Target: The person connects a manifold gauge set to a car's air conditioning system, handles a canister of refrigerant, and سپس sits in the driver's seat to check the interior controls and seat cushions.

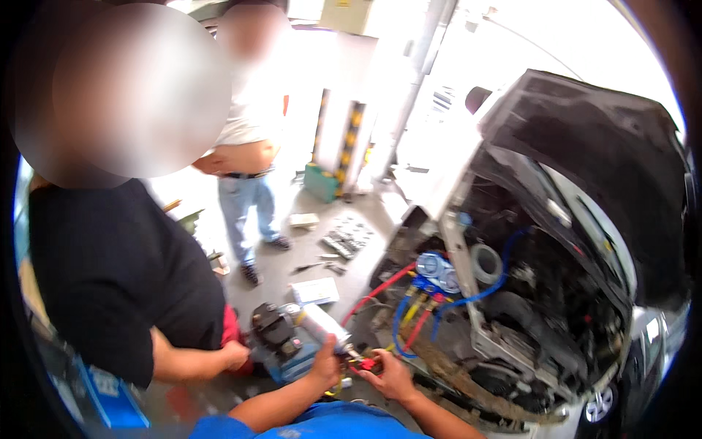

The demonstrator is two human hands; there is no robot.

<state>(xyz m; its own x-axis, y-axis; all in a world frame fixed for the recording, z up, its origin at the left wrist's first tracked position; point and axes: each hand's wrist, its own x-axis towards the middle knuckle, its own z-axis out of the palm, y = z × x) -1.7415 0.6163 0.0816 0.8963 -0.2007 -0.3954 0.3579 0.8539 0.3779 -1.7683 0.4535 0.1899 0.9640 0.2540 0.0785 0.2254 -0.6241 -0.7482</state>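
White and slanting, the can [319, 322] is sitting near six o'clock in the head view; the left hand [325, 364] is wrapping its lower end, probably for steadiness, while the right hand [393, 377] is pinching a red fitting [368, 364].

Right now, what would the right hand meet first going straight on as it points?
First, the small red fitting touching the right hand; next, probably the white cylindrical can in the left hand; depth is unclear.
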